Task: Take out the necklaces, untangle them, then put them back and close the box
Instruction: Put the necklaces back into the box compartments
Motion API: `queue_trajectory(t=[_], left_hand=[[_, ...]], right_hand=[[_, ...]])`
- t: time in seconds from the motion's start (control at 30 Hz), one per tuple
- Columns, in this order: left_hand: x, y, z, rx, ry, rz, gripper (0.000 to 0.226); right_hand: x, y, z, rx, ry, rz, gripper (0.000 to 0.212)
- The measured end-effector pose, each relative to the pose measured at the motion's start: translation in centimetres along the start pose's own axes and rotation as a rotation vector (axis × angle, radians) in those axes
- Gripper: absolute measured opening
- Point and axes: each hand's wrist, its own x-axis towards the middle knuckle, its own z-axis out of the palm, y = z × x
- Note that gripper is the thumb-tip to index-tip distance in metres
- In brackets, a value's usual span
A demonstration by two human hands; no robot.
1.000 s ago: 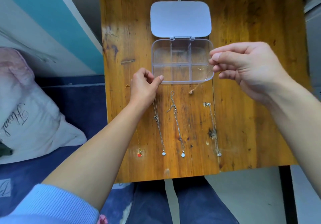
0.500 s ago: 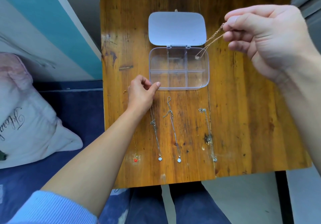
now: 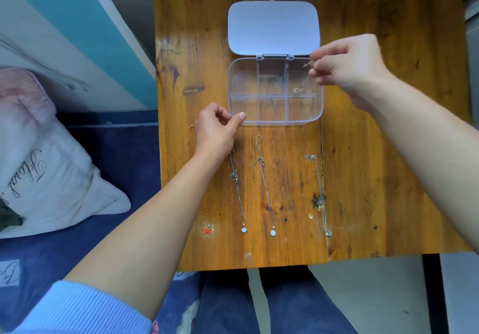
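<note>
The wooden table (image 3: pixel 375 152) carries a clear compartment box (image 3: pixel 243 84) with its lid (image 3: pixel 273 27) thrown back flat. Four straightened necklaces (image 3: pixel 265 185) lie in a row below it, well apart. The right hand (image 3: pixel 347 66) hangs over the box's right edge, fingertips pinched on a gold chain (image 3: pixel 302 84) whose bunched end sits in the upper right compartment. Best to feed it down slowly so it coils in that one cell. The left hand (image 3: pixel 215 131) rests at the box's near left corner, thumb and fingers curled close, steadying it I think.
</note>
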Motion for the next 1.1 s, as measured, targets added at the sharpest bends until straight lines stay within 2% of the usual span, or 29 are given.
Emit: queue_trajectory(t=[0.2, 0.37, 0.5, 0.63, 0.73, 0.87, 0.97, 1.03, 1.1], left_hand=[[-0.1, 0.1, 0.0, -0.005, -0.001, -0.006, 0.026], [-0.2, 0.3, -0.1, 0.0, -0.012, -0.02, 0.026], [-0.2, 0.4, -0.2, 0.013, -0.02, -0.031, 0.028], [0.0, 0.1, -0.2, 0.045, -0.012, -0.032, 0.031], [0.0, -0.1, -0.2, 0.061, -0.021, -0.016, 0.03], [0.0, -0.2, -0.2, 0.072, -0.039, 0.005, 0.029], [0.1, -0.2, -0.3, 0.075, -0.051, 0.003, 0.029], [0.1, -0.3, -0.3, 0.074, -0.059, 0.001, 0.029], [0.2, -0.4, -0.4, 0.071, -0.062, 0.005, 0.029]], right_hand=[[0.7, 1.4, 1.2, -0.184, -0.055, -0.002, 0.021], [-1.9, 3.0, -0.8, -0.177, 0.053, -0.047, 0.019], [-7.2, 8.5, -1.7, -0.178, 0.11, 0.103, 0.002], [-12.8, 14.0, -0.1, -0.335, 0.027, 0.248, 0.014], [-15.3, 15.7, 0.9, -0.485, 0.035, 0.272, 0.023], [-16.3, 15.4, 2.4, -0.594, 0.092, 0.261, 0.021], [-16.2, 15.0, 3.2, -0.643, 0.017, 0.235, 0.019], [-16.1, 14.5, 3.1, -0.595, -0.04, 0.222, 0.019], [-16.0, 13.3, 2.8, -0.436, -0.042, 0.186, 0.016]])
